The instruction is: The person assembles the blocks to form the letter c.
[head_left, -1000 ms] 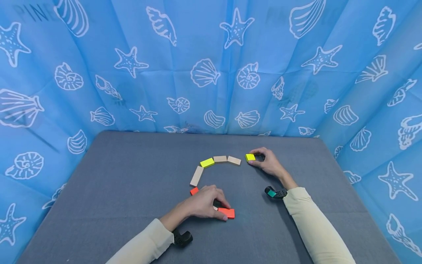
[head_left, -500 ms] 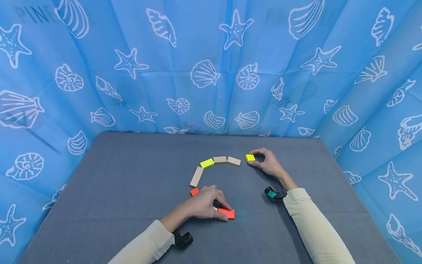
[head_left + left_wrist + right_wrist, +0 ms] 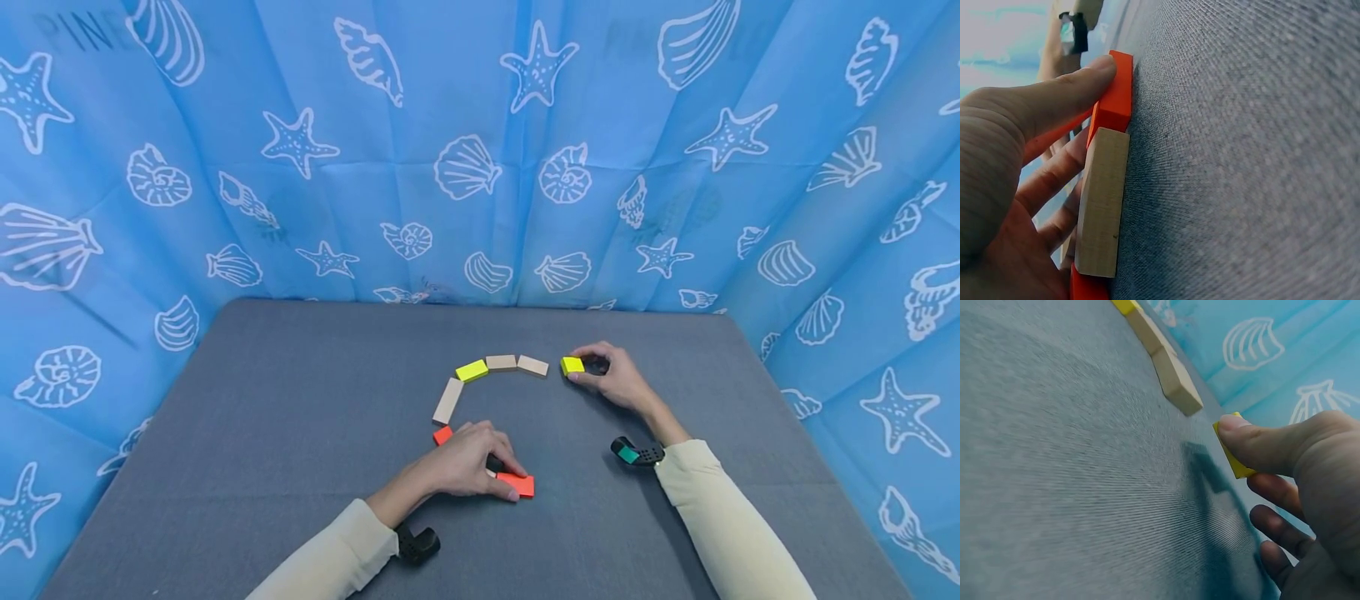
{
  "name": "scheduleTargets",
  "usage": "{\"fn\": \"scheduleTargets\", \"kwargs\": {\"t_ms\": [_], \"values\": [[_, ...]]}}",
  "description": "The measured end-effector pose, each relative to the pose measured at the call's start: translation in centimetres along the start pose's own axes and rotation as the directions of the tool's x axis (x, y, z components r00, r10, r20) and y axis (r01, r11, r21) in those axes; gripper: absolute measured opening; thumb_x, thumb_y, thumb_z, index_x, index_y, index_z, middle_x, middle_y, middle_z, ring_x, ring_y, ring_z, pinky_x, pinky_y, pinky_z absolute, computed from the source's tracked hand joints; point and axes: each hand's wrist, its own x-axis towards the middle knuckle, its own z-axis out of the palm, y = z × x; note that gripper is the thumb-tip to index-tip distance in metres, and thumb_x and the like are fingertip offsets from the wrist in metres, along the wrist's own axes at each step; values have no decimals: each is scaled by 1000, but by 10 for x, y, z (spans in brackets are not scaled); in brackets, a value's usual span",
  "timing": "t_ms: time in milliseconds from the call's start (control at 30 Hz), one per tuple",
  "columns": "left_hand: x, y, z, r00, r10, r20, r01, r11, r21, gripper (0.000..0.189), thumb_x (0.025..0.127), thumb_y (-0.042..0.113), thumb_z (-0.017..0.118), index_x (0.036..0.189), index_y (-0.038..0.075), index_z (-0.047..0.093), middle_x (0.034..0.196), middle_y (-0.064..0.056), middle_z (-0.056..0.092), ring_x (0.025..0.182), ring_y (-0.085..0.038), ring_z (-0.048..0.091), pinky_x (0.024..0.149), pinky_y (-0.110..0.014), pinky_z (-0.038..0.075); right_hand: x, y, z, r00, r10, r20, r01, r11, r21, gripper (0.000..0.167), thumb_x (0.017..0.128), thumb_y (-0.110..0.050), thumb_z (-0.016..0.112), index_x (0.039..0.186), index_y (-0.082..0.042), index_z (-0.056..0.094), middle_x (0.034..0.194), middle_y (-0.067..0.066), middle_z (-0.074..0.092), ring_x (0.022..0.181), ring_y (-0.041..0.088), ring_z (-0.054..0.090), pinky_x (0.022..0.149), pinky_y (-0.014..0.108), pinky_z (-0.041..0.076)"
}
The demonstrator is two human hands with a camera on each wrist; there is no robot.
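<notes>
In the head view, my left hand (image 3: 468, 460) pinches an orange-red block (image 3: 522, 486) between thumb and fingers at the near end of a curved row. The left wrist view shows this block lying on the cloth, its end against a plain wooden block (image 3: 1102, 206) beneath the palm. My right hand (image 3: 621, 382) pinches a yellow block (image 3: 572, 367) past the far end of the row. That block is held just off the table, and its shadow falls below it in the right wrist view. A gap separates it from the last plain wooden block (image 3: 533, 367).
The curve continues leftward through another plain block (image 3: 501, 362), a yellow block (image 3: 472, 371), a longer-looking plain block (image 3: 447, 402) and an orange-red block (image 3: 442, 435) partly behind my left hand. Grey cloth covers the table (image 3: 300, 400). A blue shell-patterned curtain (image 3: 480, 225) hangs behind.
My right hand, with the yellow block, has shifted slightly right and nearer to me, widening the gap to the row. The left hand has stayed in place.
</notes>
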Motion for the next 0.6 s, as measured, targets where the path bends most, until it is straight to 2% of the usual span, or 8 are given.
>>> {"fn": "scheduleTargets", "kwargs": {"t_ms": [333, 467, 600], "values": [[1, 0, 0, 1000, -15, 5, 15, 1000, 2, 27, 83, 41, 84, 108, 32, 81, 98, 24, 64, 93, 2, 47, 87, -29, 36, -29, -14, 0, 989, -93, 113, 94, 996, -3, 34, 86, -17, 83, 116, -7, 72, 109, 6, 65, 97, 25, 58, 78, 37, 44], [1, 1, 0, 1000, -23, 7, 23, 1000, 2, 27, 83, 41, 84, 108, 32, 81, 97, 25, 64, 94, 2, 47, 87, -28, 36, -42, -21, 4, 974, -143, 176, 140, 990, 29, 35, 85, -19, 84, 116, -9, 73, 107, 3, 64, 96, 25, 58, 80, 39, 46], [1, 1, 0, 1000, -26, 6, 26, 1000, 7, 27, 83, 41, 84, 108, 32, 81, 97, 25, 64, 93, 2, 47, 86, -28, 36, -53, -25, 9, 950, -191, 247, 180, 981, 67, 34, 85, -21, 84, 116, -10, 72, 107, 0, 64, 96, 23, 58, 82, 37, 47]]}}
